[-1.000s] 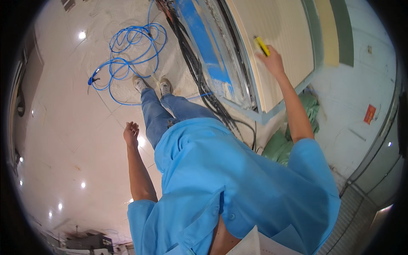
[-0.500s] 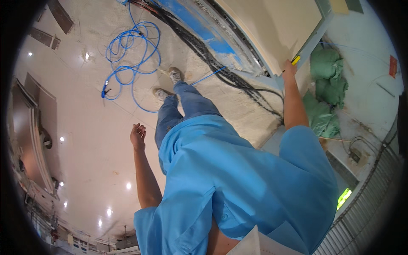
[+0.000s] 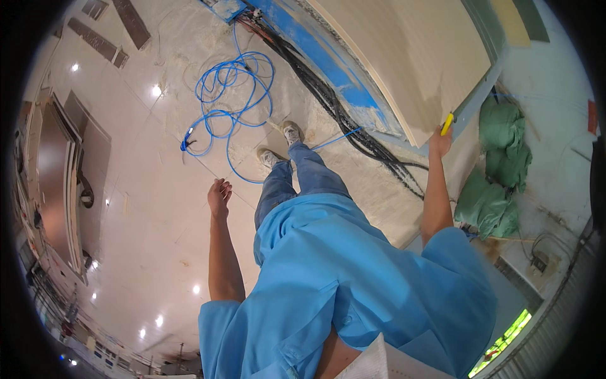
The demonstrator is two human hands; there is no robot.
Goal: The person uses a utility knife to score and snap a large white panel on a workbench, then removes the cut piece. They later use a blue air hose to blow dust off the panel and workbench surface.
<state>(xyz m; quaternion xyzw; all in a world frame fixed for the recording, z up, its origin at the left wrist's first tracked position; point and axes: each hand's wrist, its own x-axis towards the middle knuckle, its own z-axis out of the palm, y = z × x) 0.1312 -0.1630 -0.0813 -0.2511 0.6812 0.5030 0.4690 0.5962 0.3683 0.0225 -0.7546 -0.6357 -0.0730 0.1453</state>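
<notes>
My right hand (image 3: 440,143) is closed around a slim yellow tool (image 3: 447,124) that looks like a utility knife. Its working end is hidden by the hand. That hand is at the near corner of a large beige board (image 3: 404,63), by the board's right edge; whether it touches the board I cannot tell. The board lies on a blue-grey frame or bench. To the left, my left hand (image 3: 219,196) hangs over the floor, holding nothing, its fingers loosely bent and apart.
A tangled blue hose (image 3: 235,117) lies on the dusty floor ahead of my feet. Black cables (image 3: 328,98) run along the bench's side. Green sacks (image 3: 502,136) are piled at the right. Brown panels (image 3: 55,183) stand at the far left.
The view has shifted, so the floor and bench appear further right and lower. My right hand with the yellow tool has come back slightly toward me along the board's corner. My left hand stays empty.
</notes>
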